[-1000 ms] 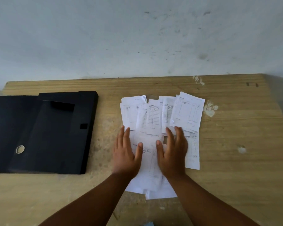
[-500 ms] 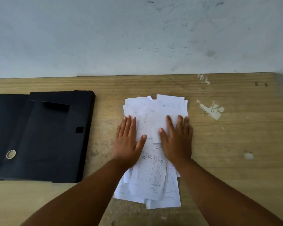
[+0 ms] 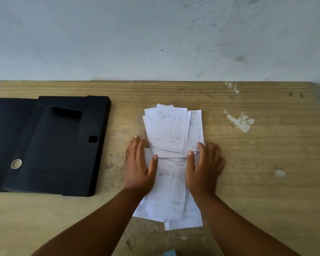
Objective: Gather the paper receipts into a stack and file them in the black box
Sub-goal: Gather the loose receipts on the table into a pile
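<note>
Several white paper receipts lie on the wooden table in two overlapping heaps: a far heap (image 3: 171, 130) and a near heap (image 3: 169, 193) reaching toward the front edge. My left hand (image 3: 139, 167) lies flat at the left side of the papers, thumb on them. On the right side my right hand (image 3: 204, 169) lies flat too, thumb touching the sheets. Both hands flank the pile with fingers stretched out and hold nothing. The black box (image 3: 50, 145) lies open at the left of the table, apart from the papers.
The table (image 3: 266, 182) butts against a pale wall at the back. White paint flecks mark the wood at the right. A metal ring (image 3: 16, 163) sits on the box's spine. A small blue thing (image 3: 169, 253) shows at the bottom edge.
The spread receipts have been pushed together from a wide fan into a narrow pile. My hands slid from on top of the sheets outward to its two sides.
</note>
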